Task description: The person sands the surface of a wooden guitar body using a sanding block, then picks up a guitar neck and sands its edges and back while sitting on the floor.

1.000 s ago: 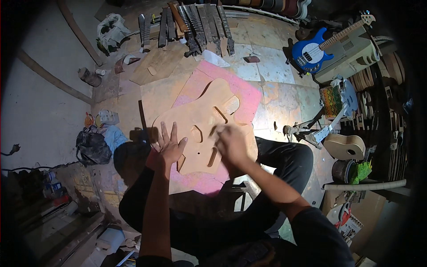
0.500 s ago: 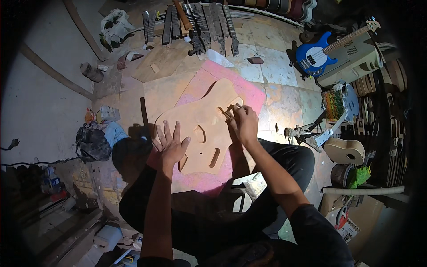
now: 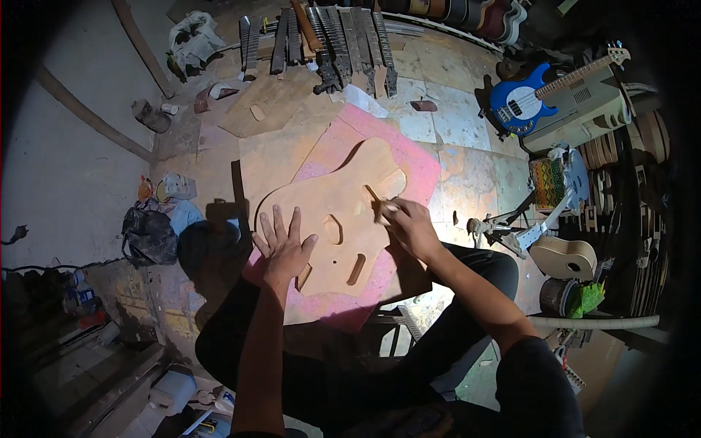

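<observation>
An unfinished wooden electric guitar body (image 3: 310, 196) lies flat on a pink board (image 3: 418, 162) in front of me. It has several routed cavities and a small round hole. My left hand (image 3: 286, 247) rests palm down on its left side, fingers spread, holding nothing. At the body's right edge, beside a narrow slot (image 3: 372, 193), my right hand (image 3: 410, 228) has its fingers pinched together. Whatever may be between those fingertips is hidden by the fingers and by shadow.
Several guitar necks (image 3: 361, 44) lie in a row at the far side. A blue bass guitar (image 3: 523, 102) leans at the far right, with an unpainted ukulele-like body (image 3: 566, 257) nearer. A black bag (image 3: 149, 235) sits at left. My bent legs (image 3: 478, 274) flank the board.
My right hand has moved nearer to me along the guitar body's right edge, uncovering the cavity by the neck end. My left hand stays flat on the body. The view has shifted slightly.
</observation>
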Motion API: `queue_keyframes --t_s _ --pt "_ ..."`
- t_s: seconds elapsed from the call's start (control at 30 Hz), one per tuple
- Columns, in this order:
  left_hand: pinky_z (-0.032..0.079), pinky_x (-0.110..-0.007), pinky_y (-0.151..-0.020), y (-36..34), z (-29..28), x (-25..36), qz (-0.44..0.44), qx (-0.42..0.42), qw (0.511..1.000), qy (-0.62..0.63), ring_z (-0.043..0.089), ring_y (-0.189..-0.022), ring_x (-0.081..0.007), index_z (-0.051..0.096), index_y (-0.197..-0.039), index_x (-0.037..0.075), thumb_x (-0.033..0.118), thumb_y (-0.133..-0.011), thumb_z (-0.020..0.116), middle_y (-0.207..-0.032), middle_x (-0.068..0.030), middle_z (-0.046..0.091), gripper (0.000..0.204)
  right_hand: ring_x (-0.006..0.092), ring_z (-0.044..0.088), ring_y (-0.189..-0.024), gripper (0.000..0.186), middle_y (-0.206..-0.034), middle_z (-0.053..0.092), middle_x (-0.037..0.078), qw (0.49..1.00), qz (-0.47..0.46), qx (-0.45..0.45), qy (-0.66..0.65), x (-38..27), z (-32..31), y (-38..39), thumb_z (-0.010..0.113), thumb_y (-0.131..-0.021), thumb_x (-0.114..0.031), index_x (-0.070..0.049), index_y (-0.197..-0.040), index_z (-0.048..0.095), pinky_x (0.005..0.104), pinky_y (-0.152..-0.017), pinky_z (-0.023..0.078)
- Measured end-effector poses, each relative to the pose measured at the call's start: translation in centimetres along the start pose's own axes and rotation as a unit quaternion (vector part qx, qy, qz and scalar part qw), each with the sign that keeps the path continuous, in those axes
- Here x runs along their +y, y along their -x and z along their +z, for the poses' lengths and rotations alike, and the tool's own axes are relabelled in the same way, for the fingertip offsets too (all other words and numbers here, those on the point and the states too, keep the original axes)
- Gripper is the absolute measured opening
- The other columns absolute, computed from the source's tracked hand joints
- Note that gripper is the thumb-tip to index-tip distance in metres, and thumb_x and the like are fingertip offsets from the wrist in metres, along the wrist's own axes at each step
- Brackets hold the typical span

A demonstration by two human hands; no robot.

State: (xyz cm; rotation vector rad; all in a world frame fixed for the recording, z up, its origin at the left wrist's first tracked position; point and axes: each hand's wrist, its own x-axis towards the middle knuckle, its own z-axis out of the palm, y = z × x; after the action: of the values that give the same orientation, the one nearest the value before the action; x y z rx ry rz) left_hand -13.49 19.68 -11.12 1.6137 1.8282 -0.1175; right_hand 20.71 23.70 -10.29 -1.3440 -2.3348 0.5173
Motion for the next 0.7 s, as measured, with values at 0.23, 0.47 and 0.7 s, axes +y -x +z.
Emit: queue_keyframes --t_s 0.23,0.47,0.7 --pt "-0.011 -0.078 -0.122 -0.2 0.1 0.1 0.005 -0.006 1.000 -0.004 -0.023 -0.163 -0.0495 0.011 -0.177 0.027 0.066 -0.105 0.051 -0.182 -0.0198 -0.015 0.092 0.0357 0.062 -0.129 0.038 -0.139 0.067 0.010 0.999 -0.019 0.035 0.021 1.2 0.1 -6.1 0.074 -0.097 -0.018 -0.015 -0.134 0.067 0.0528 -0.109 0.044" --pt "-0.011 -0.078 -0.122 -0.1 -0.4 -0.1 -0.004 -0.013 1.000 0.001 -0.023 -0.163 -0.0492 0.011 -0.177 0.027 0.066 -0.105 0.052 -0.182 -0.0193 -0.015 0.092 0.0360 0.063 -0.126 0.030 -0.137 0.069 0.011 0.999 -0.040 0.001 0.028 2.0 -0.7 -1.5 0.073 -0.099 -0.020 -0.016 -0.129 0.072 0.0525 -0.109 0.045" --pt "-0.011 -0.078 -0.123 -0.3 0.1 0.3 0.000 -0.004 1.000 0.002 -0.021 -0.164 -0.0493 0.013 -0.177 0.027 0.064 -0.105 0.052 -0.183 -0.0190 -0.012 0.090 0.0385 0.062 -0.128 0.034 -0.136 0.068 0.013 0.991 0.080 0.091 0.063 2.9 1.8 -12.0 0.072 -0.098 -0.020 -0.015 -0.132 0.071 0.0529 -0.108 0.045"
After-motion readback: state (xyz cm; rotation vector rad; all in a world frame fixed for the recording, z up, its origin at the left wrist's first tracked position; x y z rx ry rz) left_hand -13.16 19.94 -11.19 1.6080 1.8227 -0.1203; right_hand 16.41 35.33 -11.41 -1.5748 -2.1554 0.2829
